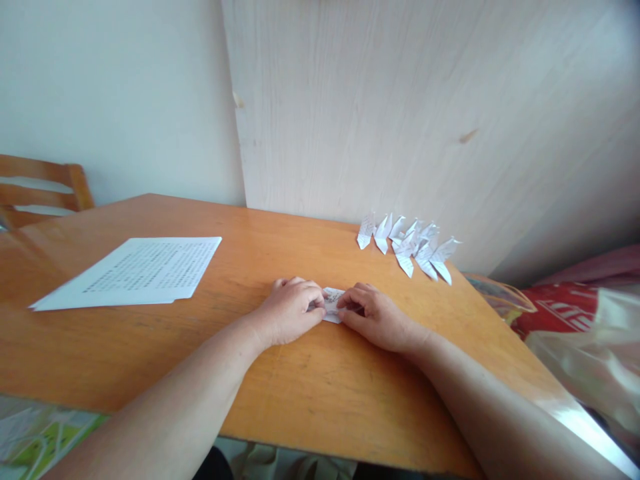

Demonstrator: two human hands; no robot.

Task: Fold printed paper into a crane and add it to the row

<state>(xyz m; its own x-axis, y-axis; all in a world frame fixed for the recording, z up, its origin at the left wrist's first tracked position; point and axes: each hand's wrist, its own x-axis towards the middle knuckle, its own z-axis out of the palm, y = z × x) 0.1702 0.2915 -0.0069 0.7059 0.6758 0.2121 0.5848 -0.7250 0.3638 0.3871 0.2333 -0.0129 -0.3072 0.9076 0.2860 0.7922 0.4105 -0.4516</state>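
Two bare hands meet over a small folded paper (332,307) lying on a wooden table (310,393); taking that paper as the centre of a clock face, the left hand (293,310) sits at nine o'clock and the right hand (379,315) at three. Each hand pinches its own end of the paper between thumb and curled fingers, probably to keep so small a piece steady and its layers pressed flat against the wood. Between nine and ten o'clock lies a stack of printed sheets (155,270), apparently set aside to leave the middle free for both forearms. Near two o'clock, a cluster of folded paper shapes (404,245) stands close together by the wall panel (350,107), perhaps grouped there to stay out of the elbows' way. Much is hard to make out: the fingers cover both ends of the paper, its marks are too small to read, and the shapes overlap too much to count surely. A chair (40,173) at ten o'clock is cut off by the frame, as are a red bag (560,307) at three and something green (50,440) at eight, whose nature is unclear.
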